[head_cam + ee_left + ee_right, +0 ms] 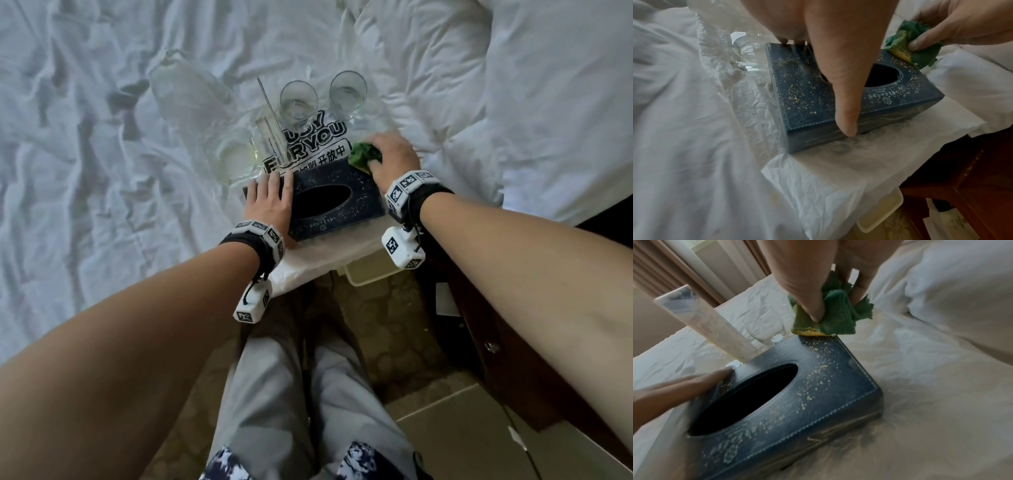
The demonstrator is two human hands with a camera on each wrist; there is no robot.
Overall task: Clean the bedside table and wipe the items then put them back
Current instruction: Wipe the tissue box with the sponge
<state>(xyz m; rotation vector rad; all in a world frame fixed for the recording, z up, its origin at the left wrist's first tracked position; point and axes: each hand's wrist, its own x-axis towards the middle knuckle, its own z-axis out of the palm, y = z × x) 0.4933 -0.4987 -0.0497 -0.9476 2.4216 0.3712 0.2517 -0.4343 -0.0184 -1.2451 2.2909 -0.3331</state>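
Observation:
A dark blue tissue box [329, 202] [807, 97] [797, 402], speckled with yellow crumbs, sits on a plastic sheet at the bed's edge. My left hand [270, 202] holds its left end. The fingers [694, 382] lie across the top to the far edge, and the thumb [846, 113] runs down the near side. My right hand [394, 157] pinches a bunched green cloth [364, 156] [916, 48] [834, 318] with a yellow patch and presses it on the box's far right corner. Behind the box are two empty glasses [298, 101] [347, 92], a printed acrylic sign [308, 144] and a glass dish [236, 157].
Rumpled white bedding [85, 154] spreads to the left, and a thick duvet [548, 102] lies to the right. The dark wooden bedside table [479, 325] stands at my right. A pale bin [370, 270] sits on the floor below the bed's edge. My legs are underneath.

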